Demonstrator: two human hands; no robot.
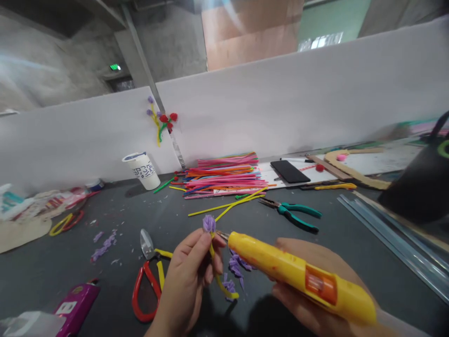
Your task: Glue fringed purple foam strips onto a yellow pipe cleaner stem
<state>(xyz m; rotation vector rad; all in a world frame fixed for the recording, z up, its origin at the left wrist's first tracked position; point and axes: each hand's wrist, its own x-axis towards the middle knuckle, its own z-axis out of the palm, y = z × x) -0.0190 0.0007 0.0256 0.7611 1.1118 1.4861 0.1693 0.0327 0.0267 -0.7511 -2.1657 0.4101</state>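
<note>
Between the thumb and fingers of my left hand [189, 269], a small purple flower [209, 223] stands upright on a yellow pipe-cleaner stem [220, 285]. The stem bends down and to the right, its lower end hanging free. My right hand [312, 257] is wrapped around a yellow hot glue gun [270, 255] with an orange window in its side. Its metal nozzle points left, right by the flower's base; I cannot tell whether it touches. Under the hands lie purple scraps [238, 267]. Red-handled cutters [145, 290] rest beside my left wrist.
Behind the hands are a bundle of coloured pipe cleaners [228, 180], teal needle-nose pliers [298, 215], a black phone [290, 171] and a white paper cup [142, 171]. A magenta box [77, 304] sits front left. Clear strips [403, 243] and a black container [414, 182] stand right.
</note>
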